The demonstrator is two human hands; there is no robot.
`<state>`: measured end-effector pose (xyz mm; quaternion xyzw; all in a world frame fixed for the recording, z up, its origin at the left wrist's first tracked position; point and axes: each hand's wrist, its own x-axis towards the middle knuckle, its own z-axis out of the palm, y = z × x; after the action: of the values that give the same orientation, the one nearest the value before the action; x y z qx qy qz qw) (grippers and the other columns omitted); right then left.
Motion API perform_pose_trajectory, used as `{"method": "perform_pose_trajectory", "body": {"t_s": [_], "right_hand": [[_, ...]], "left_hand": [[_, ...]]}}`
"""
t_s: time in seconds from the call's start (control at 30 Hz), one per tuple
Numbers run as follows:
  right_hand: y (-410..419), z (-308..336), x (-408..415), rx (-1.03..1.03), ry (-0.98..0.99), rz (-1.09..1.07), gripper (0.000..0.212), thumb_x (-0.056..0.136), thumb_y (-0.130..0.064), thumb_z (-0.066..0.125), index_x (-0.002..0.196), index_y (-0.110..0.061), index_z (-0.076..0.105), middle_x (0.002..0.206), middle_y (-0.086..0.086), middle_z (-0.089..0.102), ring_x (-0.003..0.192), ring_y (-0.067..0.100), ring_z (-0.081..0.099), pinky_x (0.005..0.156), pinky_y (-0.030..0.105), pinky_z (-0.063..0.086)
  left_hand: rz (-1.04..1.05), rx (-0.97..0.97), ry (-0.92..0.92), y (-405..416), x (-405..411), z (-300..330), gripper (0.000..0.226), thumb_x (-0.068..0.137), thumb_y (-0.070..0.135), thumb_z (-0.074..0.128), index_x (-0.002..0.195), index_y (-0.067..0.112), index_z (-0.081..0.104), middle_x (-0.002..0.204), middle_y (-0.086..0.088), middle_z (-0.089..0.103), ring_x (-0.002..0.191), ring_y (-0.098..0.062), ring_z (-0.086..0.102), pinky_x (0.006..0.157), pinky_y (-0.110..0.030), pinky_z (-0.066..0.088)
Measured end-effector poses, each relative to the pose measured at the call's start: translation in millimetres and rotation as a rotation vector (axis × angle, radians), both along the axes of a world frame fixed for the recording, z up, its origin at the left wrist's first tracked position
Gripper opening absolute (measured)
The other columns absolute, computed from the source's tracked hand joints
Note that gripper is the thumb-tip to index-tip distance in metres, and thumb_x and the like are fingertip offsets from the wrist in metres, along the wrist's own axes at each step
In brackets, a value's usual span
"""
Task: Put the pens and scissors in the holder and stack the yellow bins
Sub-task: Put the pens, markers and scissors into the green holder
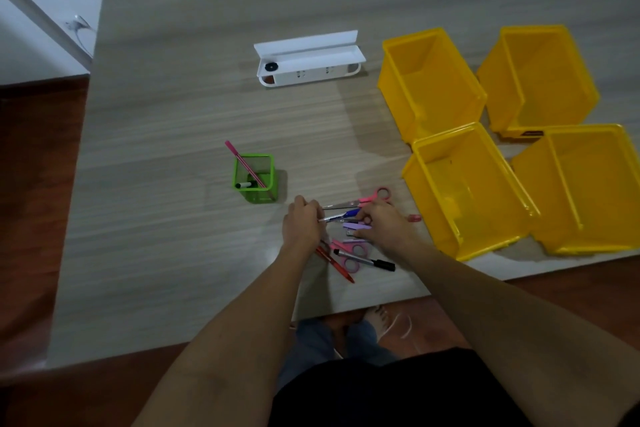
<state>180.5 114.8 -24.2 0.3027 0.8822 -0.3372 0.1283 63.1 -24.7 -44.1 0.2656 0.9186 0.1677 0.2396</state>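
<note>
A green mesh holder [255, 178] stands left of centre, with a pink pen [239, 159] and a white marker [244, 185] in it. Just right of it, my left hand [300, 224] pinches the tip of a blue pen [341, 216]. My right hand [382, 222] rests on a pile of stationery, its fingers touching the same pen and a purple item [354, 226]. Pink-handled scissors [372, 197] lie behind my hands. More scissors [351, 250], a red pen [337, 266] and a black-capped marker [367, 260] lie in front. Several yellow bins [460, 184] sit unstacked at the right.
A white power strip box [310, 61] lies at the back centre of the wooden table [173, 107]. A small pink cap [414, 218] lies by the nearest bin. The table's front edge runs just behind my forearms, with my legs and the floor below.
</note>
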Motion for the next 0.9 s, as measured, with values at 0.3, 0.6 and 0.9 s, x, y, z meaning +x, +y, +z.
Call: {"method": "perform_pose_trajectory", "body": {"t_s": [0.3,0.6,0.9], "right_hand": [[4.2,3.7,20.9,0.084,-0.006,0.168,0.032,0.073,-0.034,0.068,0.103,-0.021,0.066,0.109,0.002,0.059,0.102,0.025,0.055,0.086,0.036,0.046],[6.7,-1.5,28.3,0.195,-0.074,0.295,0.043,0.076,-0.014,0.071,0.118,-0.017,0.061,0.123,0.005,0.054,0.110,0.026,0.054,0.094,0.037,0.047],[28.4,51.7,-25.7,0.018,0.054,0.244,0.037,0.070,-0.026,0.078,0.103,-0.015,0.066,0.093,0.000,0.057,0.085,0.017,0.057,0.069,0.024,0.041]], "left_hand": [[0.019,0.020,0.000,-7.5,-6.3,8.9,0.014,0.083,0.022,0.067,0.097,0.019,0.066,0.109,-0.007,0.058,0.105,-0.027,0.055,0.093,-0.040,0.045],[0.069,0.198,-0.055,-11.5,-3.0,13.9,0.008,0.083,0.016,0.069,0.091,0.015,0.065,0.098,-0.006,0.057,0.089,-0.023,0.059,0.082,-0.034,0.049],[0.239,0.517,-0.161,6.1,-34.5,82.5,0.027,0.081,-0.003,0.070,0.106,-0.003,0.060,0.075,-0.001,0.053,0.066,-0.011,0.052,0.060,-0.012,0.046]]}}
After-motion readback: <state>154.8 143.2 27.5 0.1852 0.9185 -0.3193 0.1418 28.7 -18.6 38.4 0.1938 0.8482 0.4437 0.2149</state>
